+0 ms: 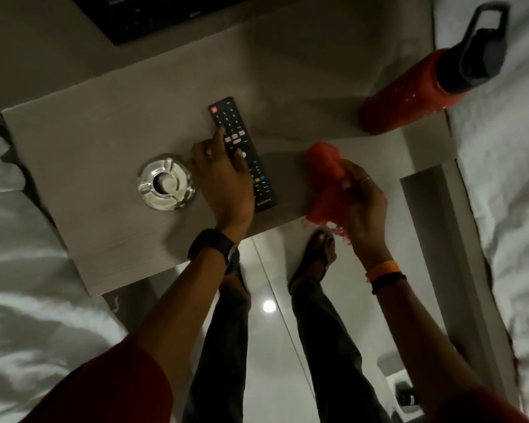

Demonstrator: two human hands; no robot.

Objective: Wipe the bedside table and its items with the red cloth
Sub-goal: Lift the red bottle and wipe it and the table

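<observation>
The grey bedside table (104, 141) fills the upper middle of the view. A black remote control (251, 166) lies on it near the front edge. My left hand (223, 178) rests on the remote's left side, fingers spread over its buttons, thumb on its face. A shiny metal ashtray (165, 182) sits just left of that hand. My right hand (364, 203) is closed around the bunched red cloth (324, 172), held at the table's front right edge. A red bottle (409, 90) with a black cap stands at the table's far right.
White bedding (501, 178) lies along the right and white bedding (28, 285) along the left. A black flat device (153, 13) sits at the top. My legs and sandalled feet (318, 257) stand on a glossy floor below the table.
</observation>
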